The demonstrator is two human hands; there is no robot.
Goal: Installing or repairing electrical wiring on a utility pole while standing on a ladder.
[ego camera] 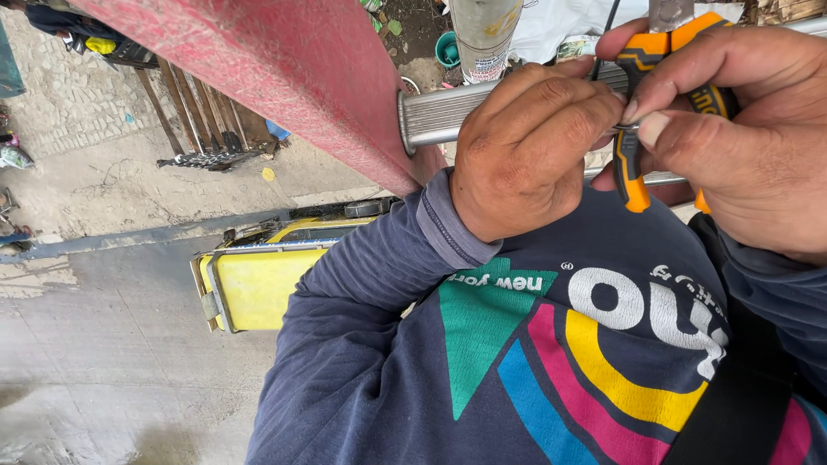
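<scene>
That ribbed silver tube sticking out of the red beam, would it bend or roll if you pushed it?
The ribbed metal tube looks rigid, so it probably wouldn't bend. Being round, it might roll if loose, but the left hand grips it. Its ridges likely aid grip.

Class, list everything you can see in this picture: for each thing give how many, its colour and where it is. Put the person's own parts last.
Beam: one, red, slanting across the top.
Ribbed tube: one, silver, sticking out beside the beam.
Pliers: one, orange and black handles, upper right.
Yellow vehicle: one, on the ground far below.
Bucket: one, teal, top centre.
Strap: one, black, lower right.
Left hand: on the tube.
Right hand: gripping the pliers.
</scene>
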